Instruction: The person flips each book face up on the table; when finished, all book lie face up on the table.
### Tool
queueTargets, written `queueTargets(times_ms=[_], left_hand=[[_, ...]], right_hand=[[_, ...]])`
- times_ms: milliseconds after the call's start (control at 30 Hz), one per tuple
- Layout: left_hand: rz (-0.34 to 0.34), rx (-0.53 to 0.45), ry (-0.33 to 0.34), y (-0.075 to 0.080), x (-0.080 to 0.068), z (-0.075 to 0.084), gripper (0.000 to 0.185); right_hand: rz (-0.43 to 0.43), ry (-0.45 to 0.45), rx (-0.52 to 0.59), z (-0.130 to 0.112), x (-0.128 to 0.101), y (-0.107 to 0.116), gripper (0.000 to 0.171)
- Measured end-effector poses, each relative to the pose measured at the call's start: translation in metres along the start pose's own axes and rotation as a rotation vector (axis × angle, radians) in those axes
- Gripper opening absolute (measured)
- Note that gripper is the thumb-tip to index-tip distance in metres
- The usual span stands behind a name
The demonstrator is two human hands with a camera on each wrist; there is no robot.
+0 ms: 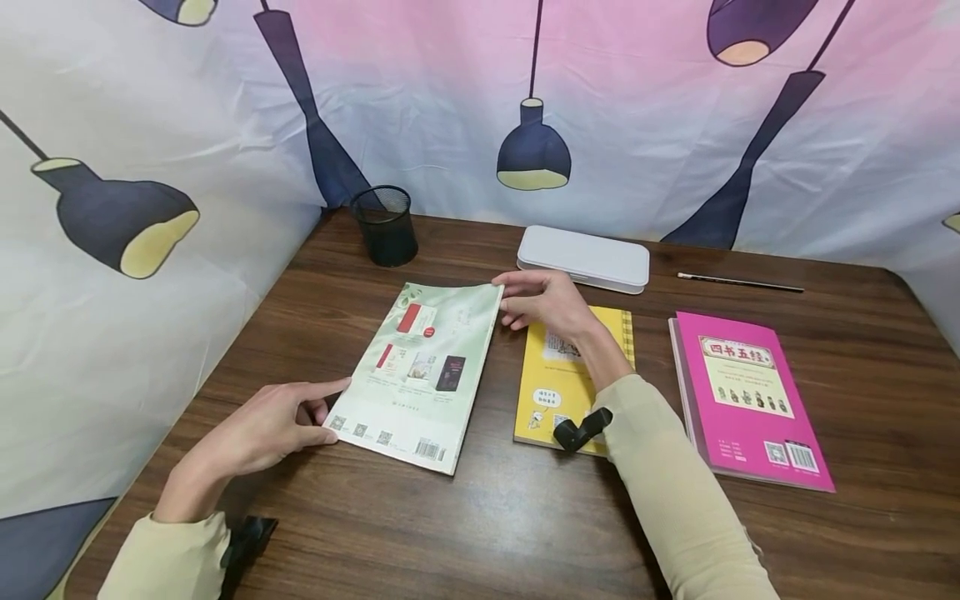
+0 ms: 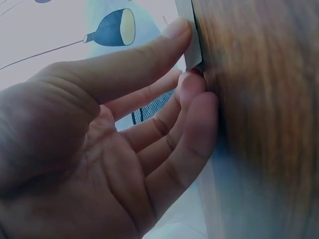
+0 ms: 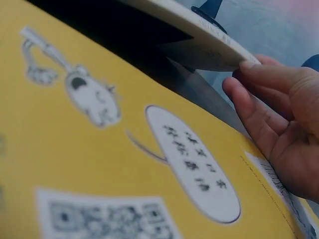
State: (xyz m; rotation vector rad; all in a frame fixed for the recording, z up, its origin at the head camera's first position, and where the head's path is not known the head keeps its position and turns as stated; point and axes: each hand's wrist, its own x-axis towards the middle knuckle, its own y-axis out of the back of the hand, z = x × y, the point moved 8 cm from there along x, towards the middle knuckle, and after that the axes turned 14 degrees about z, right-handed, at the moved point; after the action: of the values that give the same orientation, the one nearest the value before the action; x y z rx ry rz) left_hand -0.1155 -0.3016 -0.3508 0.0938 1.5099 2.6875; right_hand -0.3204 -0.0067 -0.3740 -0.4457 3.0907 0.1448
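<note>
Here, your left hand pinches the near left corner of the green book, thumb on top and fingers under the edge, as the left wrist view shows. Your right hand grips the far right corner of that same book, fingers curled around the edge; in the right wrist view the corner sits raised above the yellow cover. The green book lies back cover up on the table, tilted, its near right corner pointing toward you.

Right of the green book lies the yellow book, close but with a strip of bare wood between them; your right forearm crosses over it. Further right of the green book, past the yellow one, the pink book lies flat, apart from both. Beyond the green book's far right corner sits a white case, just behind your right hand. Beyond its far left corner stands a black mesh cup, near the curtain. A pen lies far right of the green book, behind the pink one.

The curtain hems the table close on the green book's left and along the back. Open wood runs in front of the green book toward you, and between it and the cup.

Count: three books, one case, one cup, one pen, two hands.
</note>
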Motion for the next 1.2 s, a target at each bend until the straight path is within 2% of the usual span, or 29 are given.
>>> queueTargets(times_ms=[167,567,800,933,1033,1200], left_hand=[[-0.007,-0.003,0.015,0.001,-0.001,-0.002,0.071],[-0.002,-0.025,-0.008,0.001,-0.004,-0.003,0.077],[0.021,0.047,-0.015,-0.002,-0.005,-0.002,0.078],[0.042,0.083,-0.045,-0.001,-0.006,0.000,0.076],[0.057,0.101,-0.076,0.000,-0.008,0.002,0.073],[0.068,0.133,-0.090,0.001,-0.009,0.005,0.070]], right_hand=[[-0.021,0.016,0.016,-0.002,-0.001,0.000,0.035],[-0.007,0.048,0.052,-0.003,0.000,0.001,0.036],[0.004,0.070,0.066,-0.005,0.000,-0.001,0.034],[0.024,0.091,0.059,-0.008,-0.002,-0.001,0.034],[0.033,0.104,0.061,-0.010,-0.002,-0.001,0.039],[0.039,0.129,0.080,-0.014,-0.003,-0.001,0.044]])
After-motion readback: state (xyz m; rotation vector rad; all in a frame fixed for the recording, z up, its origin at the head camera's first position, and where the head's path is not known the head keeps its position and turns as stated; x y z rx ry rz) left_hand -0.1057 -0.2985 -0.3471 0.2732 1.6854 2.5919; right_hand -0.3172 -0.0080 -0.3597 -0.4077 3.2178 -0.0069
